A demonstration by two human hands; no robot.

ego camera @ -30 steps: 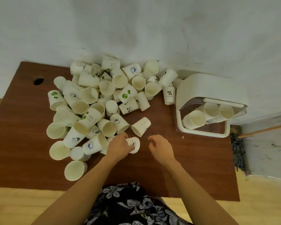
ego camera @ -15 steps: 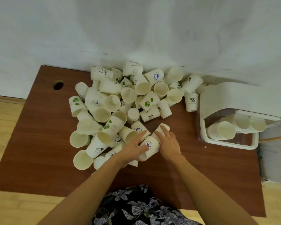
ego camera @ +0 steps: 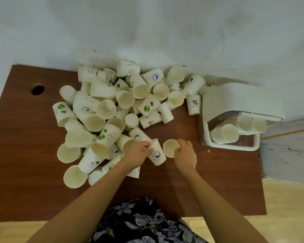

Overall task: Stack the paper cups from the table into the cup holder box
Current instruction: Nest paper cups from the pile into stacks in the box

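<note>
A big heap of white paper cups (ego camera: 123, 109) covers the back and left of the brown table (ego camera: 25, 181). My left hand (ego camera: 137, 154) grips a cup with a purple whale logo (ego camera: 157, 153) by its rim, the cup lying tilted. My right hand (ego camera: 185, 154) holds a plain cup (ego camera: 170, 147), its mouth facing up toward me. The two held cups are side by side, almost touching. At the right stands the white cup holder box (ego camera: 235, 102), with three rows of nested cups (ego camera: 229, 133) showing in its open front.
A single cup with a percent sign (ego camera: 194, 106) stands just left of the box. A round cable hole (ego camera: 38, 89) is in the table's far left corner. A white wall runs behind the table. Wooden floor shows at the front and right.
Each hand has taken up a cup from the near edge of the heap. The right hand's cup has turned mouth-up and come away from the pile, beside the left hand's whale cup.
</note>
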